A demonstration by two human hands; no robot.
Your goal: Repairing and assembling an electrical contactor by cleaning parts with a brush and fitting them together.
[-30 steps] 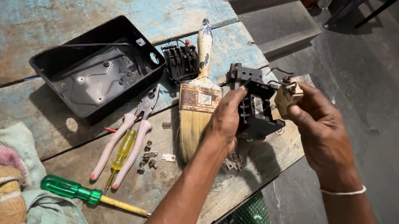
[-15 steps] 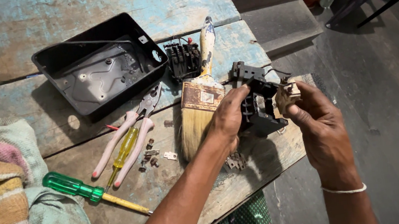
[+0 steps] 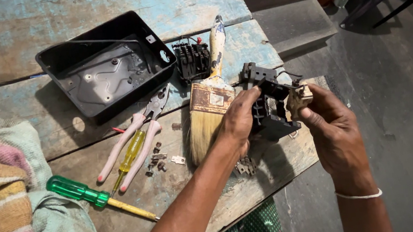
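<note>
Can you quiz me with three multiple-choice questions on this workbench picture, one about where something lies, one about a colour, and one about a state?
1. Where does the paintbrush lie?
A. Inside the black tray
B. On the wooden bench, just left of the hands
C. On the striped cloth

2. What colour is the handle of the screwdriver nearest the cloth?
A. Green
B. Red
C. Blue

3. What is the state of the black tray?
A. Closed with a lid
B. Open, its inside showing
C. Turned upside down

Answers: 1 B, since the brush rests on the bench beside the left hand. 2 A, since its see-through handle is green. 3 B, since the metal floor inside the tray is visible.
</note>
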